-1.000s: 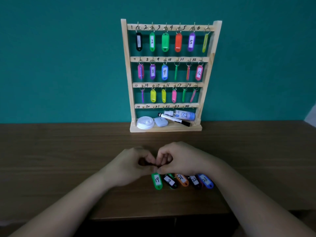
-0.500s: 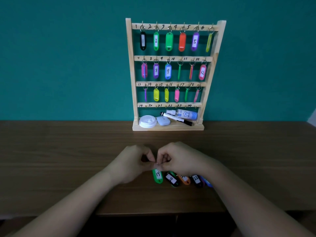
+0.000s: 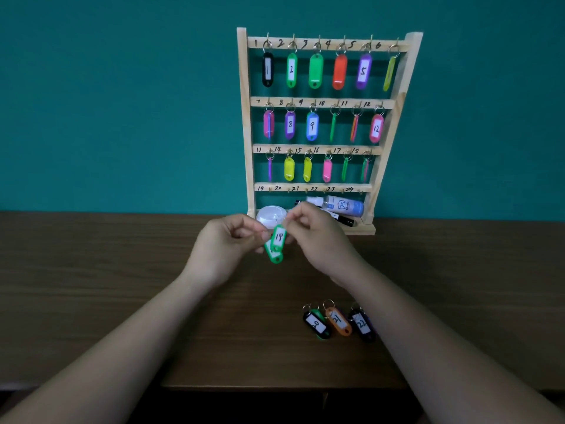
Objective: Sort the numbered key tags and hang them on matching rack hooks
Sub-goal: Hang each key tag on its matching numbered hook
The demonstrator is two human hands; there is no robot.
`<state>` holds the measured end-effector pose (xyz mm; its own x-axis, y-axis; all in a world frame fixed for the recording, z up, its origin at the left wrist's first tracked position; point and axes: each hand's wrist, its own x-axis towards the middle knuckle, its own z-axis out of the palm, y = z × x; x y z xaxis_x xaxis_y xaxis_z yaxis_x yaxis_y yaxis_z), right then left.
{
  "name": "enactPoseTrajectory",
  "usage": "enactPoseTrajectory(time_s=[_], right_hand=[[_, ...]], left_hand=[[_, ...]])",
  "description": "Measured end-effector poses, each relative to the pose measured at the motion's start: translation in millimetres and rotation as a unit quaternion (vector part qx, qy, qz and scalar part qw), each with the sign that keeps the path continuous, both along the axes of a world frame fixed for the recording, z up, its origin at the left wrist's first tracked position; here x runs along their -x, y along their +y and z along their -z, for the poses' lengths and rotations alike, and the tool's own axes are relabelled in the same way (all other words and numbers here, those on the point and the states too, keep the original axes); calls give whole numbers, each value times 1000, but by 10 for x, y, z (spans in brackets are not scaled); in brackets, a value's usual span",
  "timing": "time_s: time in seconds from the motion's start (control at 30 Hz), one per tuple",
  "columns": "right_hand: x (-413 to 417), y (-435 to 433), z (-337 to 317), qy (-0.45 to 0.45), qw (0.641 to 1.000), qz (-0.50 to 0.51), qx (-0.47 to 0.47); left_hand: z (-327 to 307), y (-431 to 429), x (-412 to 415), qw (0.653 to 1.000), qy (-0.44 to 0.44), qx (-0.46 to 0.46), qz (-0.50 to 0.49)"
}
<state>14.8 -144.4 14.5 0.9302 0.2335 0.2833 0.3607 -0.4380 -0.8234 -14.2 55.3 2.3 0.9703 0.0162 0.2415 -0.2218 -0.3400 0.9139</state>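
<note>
Above the table, in front of the rack's base, hangs a green key tag marked 19 point(image 3: 278, 238). My right hand point(image 3: 319, 240) pinches its ring from the right. A second green tag point(image 3: 274, 256) sits just behind and below it, pinched by my left hand point(image 3: 224, 244). The wooden rack point(image 3: 244, 117) stands against the wall with coloured tags on its three upper rows. Its bottom rail point(image 3: 312, 188), marked 19 to 24, carries no tags. A black tag point(image 3: 316, 324), an orange tag 21 point(image 3: 337, 321) and a dark tag 22 point(image 3: 363, 325) lie on the table beside my right forearm.
On the rack's base shelf lie a white round lid point(image 3: 270, 215), a small spray bottle point(image 3: 345, 205) and a black marker point(image 3: 344, 221). The brown table point(image 3: 122, 270) reaches to the teal wall; its near edge runs under my forearms.
Both hands have risen off the table and moved toward the rack with the green tags. The other tags stay on the table, now uncovered.
</note>
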Motion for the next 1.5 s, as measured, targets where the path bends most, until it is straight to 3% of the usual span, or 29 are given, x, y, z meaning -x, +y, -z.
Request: enactPoseTrajectory(time_s=[0.23, 0.67, 0.93, 1.1, 1.5], right_hand=[[-596, 283, -53, -16, 997, 68, -21], [-898, 455, -152, -47, 989, 117, 71], [-890, 438, -93, -119, 972, 155, 130], [-688, 271, -75, -97, 984, 121, 90], [-235, -32, -44, -24, 991, 75, 108]], left_hand=[[39, 144, -525, 998, -42, 4, -52], [-153, 214, -1059, 991, -89, -68, -68], [-194, 156, -1094, 986, -112, -78, -99], [-240, 40, -1121, 978, -138, -99, -117], [-88, -52, -1199, 971, -134, -135, -142]])
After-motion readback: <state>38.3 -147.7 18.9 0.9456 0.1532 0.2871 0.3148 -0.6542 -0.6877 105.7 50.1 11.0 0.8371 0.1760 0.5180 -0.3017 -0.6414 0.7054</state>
